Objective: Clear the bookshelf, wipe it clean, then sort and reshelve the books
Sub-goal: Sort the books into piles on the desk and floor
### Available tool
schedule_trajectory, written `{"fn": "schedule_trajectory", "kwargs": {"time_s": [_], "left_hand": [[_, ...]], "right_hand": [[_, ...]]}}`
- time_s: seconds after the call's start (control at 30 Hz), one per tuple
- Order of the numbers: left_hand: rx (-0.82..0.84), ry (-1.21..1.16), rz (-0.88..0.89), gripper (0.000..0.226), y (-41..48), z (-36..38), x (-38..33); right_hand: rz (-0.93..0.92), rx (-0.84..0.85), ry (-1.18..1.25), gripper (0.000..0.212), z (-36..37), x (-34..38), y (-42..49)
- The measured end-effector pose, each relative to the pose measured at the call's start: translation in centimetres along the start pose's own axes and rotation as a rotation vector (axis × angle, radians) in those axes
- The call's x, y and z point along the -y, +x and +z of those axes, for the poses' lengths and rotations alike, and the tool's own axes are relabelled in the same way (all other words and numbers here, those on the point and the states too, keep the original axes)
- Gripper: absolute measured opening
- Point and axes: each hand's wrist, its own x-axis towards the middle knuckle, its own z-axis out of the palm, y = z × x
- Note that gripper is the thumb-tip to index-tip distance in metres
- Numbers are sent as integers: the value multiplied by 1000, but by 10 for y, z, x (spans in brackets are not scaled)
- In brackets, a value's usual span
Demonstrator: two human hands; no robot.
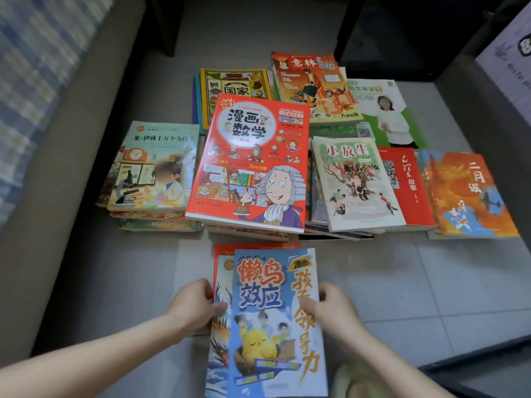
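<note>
Your left hand (195, 304) and right hand (330, 308) grip the near stack (219, 340) by its two long sides. On each hand the thumb lies on a cover and the fingers curl under the edge. A blue book (275, 326) tops the stack. The lower edge of the stack is cut off by the frame.

The stack lies on the floor (431, 282), which is grey tile with pale joints.

Just beyond it, a row of piles:
- Centre: red comic book (250, 162), on top and tilted.
- Toward the floor's left edge: green-covered pile (155, 168).
- To the right: tree-cover book (356, 182), red book (408, 185) and orange book (471, 196), overlapping.

Behind these, near the floor's far edge:
- Yellow-bordered book (235, 84), half hidden under the red comic.
- Orange magazine (313, 84), lying over a green book (385, 113).

Lower books in every pile show only their edges, so their titles are unreadable.

A grey upholstered seat with blue checked fabric (37, 67) lines the left edge. Dark furniture (402, 38) closes the far edge, too dim to make out inside. A pale green blur (353, 380) by your right wrist can't be identified.
</note>
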Motion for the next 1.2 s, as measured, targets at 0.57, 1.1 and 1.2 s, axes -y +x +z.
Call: {"fn": "schedule_trajectory", "kwargs": {"time_s": [0.57, 1.1, 1.2], "left_hand": [[65, -119, -48, 34, -8, 13, -1], [30, -383, -152, 19, -34, 4, 11], [13, -460, -138, 24, -55, -14, 19]], "right_hand": [[-188, -653, -318, 35, -200, 92, 28], [-47, 272, -38, 21, 25, 20, -6], [-32, 399, 79, 25, 33, 27, -14]]}}
